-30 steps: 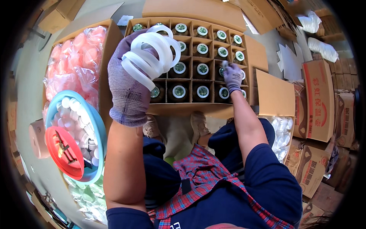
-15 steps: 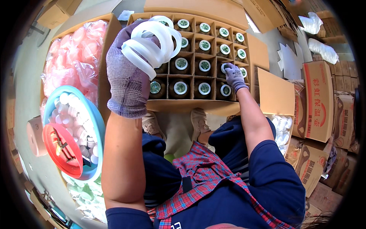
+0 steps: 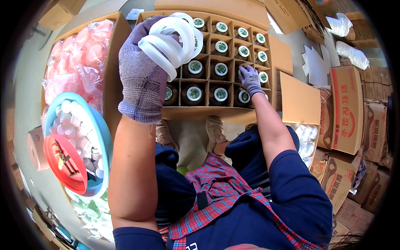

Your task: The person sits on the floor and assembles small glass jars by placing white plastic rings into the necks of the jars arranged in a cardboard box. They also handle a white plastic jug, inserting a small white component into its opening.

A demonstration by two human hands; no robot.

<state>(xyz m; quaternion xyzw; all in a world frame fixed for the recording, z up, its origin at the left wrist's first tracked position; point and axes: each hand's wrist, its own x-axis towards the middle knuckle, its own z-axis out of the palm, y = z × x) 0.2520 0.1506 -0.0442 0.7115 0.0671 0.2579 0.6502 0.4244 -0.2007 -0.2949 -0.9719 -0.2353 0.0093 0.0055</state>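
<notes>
Two hands: left [image 3: 143, 77] gripping rings [image 3: 179, 51] over carton's [image 3: 200, 113] left edge, right [image 3: 251, 80] near opposite edge, grip unclear.

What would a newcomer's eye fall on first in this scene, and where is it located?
Probably the white rings carried by the gloved left hand, over the left part of the divided carton. Next, perhaps the red bowl, overlapping the light-blue basin at the picture's left.
</notes>
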